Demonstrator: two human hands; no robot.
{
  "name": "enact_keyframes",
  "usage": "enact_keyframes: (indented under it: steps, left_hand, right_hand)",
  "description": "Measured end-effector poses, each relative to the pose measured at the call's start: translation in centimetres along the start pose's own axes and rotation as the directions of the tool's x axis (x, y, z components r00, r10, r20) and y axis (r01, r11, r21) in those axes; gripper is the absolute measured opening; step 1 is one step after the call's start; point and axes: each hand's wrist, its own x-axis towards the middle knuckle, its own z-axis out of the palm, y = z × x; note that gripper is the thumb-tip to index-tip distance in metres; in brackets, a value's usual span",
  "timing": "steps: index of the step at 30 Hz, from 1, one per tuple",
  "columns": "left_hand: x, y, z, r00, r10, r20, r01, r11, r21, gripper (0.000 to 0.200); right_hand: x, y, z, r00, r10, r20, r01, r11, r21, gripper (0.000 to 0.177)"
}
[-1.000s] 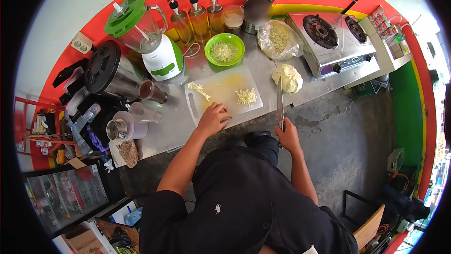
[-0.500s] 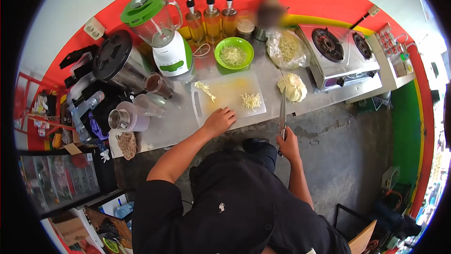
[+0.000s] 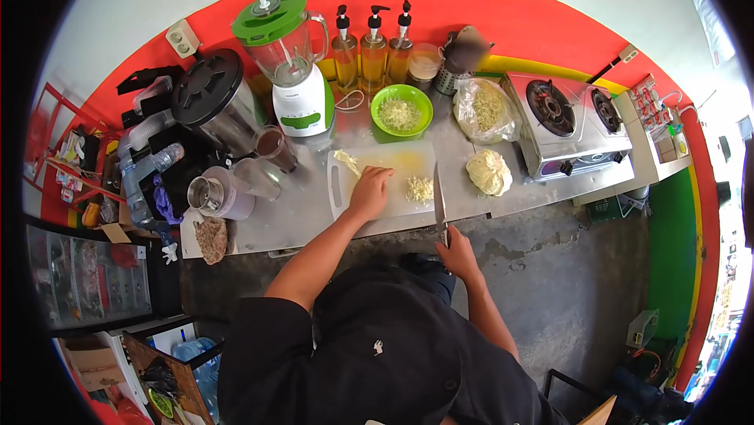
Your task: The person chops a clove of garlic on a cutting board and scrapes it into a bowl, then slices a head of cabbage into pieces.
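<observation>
My right hand is wrapped round the handle of a long knife, its blade pointing away from me beside the right edge of the white cutting board. Over the board is my left hand, its fingertips near the middle; whether it touches anything is hard to tell. A pale cabbage piece lies at the board's upper left, and a pile of chopped cabbage at its right. The cabbage head rests on the steel counter, right of the knife. Behind the board, a green bowl holds shredded cabbage.
A blender, pump bottles and a bag of shreds stand along the back. On the right is a gas stove. Cups, a jug and a large steel pot crowd the left.
The knife in my right hand has moved left, from the cabbage head to the board's right edge. My left hand has moved farther onto the board. The camera view has shifted.
</observation>
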Motion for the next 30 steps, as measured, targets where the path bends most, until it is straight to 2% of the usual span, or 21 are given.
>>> enact_keyframes:
  steps: [2,3,5,7,9,10,12,16,19,22,24,25,27,28,30]
  left_hand:
    - [0.3,-1.6,-1.6,0.996,0.002,-0.087,0.01,0.991,0.134,0.04]
    - [0.5,-2.0,-2.7,0.996,0.008,-0.087,0.005,0.99,0.143,0.04]
    - [1.0,-2.9,-4.7,0.983,-0.09,-0.158,0.121,0.971,0.205,0.044]
    - [1.2,-5.3,-5.2,0.98,-0.095,-0.172,0.134,0.963,0.235,0.046]
    - [1.1,-6.2,-5.9,0.991,-0.128,-0.041,0.134,0.944,0.301,0.044]
    - [1.1,-6.1,-6.2,0.991,-0.126,-0.048,0.134,0.944,0.302,0.044]
    - [0.8,-5.5,-6.8,0.993,-0.053,0.105,0.009,0.925,0.38,0.033]
    - [0.0,-4.3,-6.9,0.988,-0.02,0.152,-0.04,0.924,0.38,0.019]
    - [-0.7,-3.7,-6.1,0.98,-0.004,0.201,-0.078,0.912,0.403,0.013]
    - [-1.7,-2.6,-5.6,0.981,0.009,0.193,-0.071,0.945,0.319,0.009]
    - [-2.5,-1.5,-5.7,0.99,-0.03,0.14,-0.002,0.976,0.22,0.011]
    - [-2.7,-1.1,-5.9,0.988,-0.033,0.151,0.0,0.976,0.217,0.011]
    - [-2.9,-0.6,-6.0,0.991,-0.122,0.057,0.123,0.992,-0.006,0.014]
    - [-3.2,-0.4,-5.9,0.991,-0.122,0.062,0.122,0.992,-0.008,0.014]
    - [-3.8,-0.1,-5.6,0.946,-0.304,-0.117,0.273,0.936,-0.224,0.017]
  right_hand:
    - [1.4,-0.4,1.0,0.992,-0.096,0.082,0.105,0.988,-0.111,0.039]
    - [1.8,-0.8,1.5,0.992,-0.103,0.079,0.111,0.988,-0.103,0.039]
    - [2.3,-1.4,2.5,0.967,-0.213,0.14,0.233,0.961,-0.149,0.044]
    - [2.7,-1.6,3.4,0.956,-0.235,0.177,0.261,0.955,-0.144,0.044]
    - [2.9,-1.9,3.9,0.941,-0.258,0.218,0.292,0.946,-0.143,0.044]
    - [3.0,-2.1,4.0,0.936,-0.248,0.252,0.291,0.945,-0.152,0.043]
    - [3.4,-2.2,4.3,0.925,-0.212,0.315,0.275,0.946,-0.171,0.041]
    - [4.6,-2.4,5.0,0.914,-0.211,0.346,0.288,0.94,-0.186,0.038]
    - [6.3,-3.1,5.9,0.939,-0.22,0.266,0.276,0.941,-0.197,0.035]
    - [7.7,-3.8,6.3,0.952,-0.23,0.202,0.261,0.955,-0.143,0.032]
    - [7.7,-4.1,6.1,0.978,-0.108,0.179,0.141,0.974,-0.18,0.031]
    - [7.2,-4.2,6.1,0.979,-0.098,0.181,0.13,0.976,-0.175,0.031]
    - [6.3,-4.4,5.9,0.996,-0.066,0.055,0.073,0.989,-0.128,0.031]
    - [5.6,-4.8,5.5,0.998,-0.025,0.053,0.031,0.993,-0.113,0.032]
    - [4.8,-4.7,5.5,0.999,-0.015,0.041,0.02,0.994,-0.109,0.032]
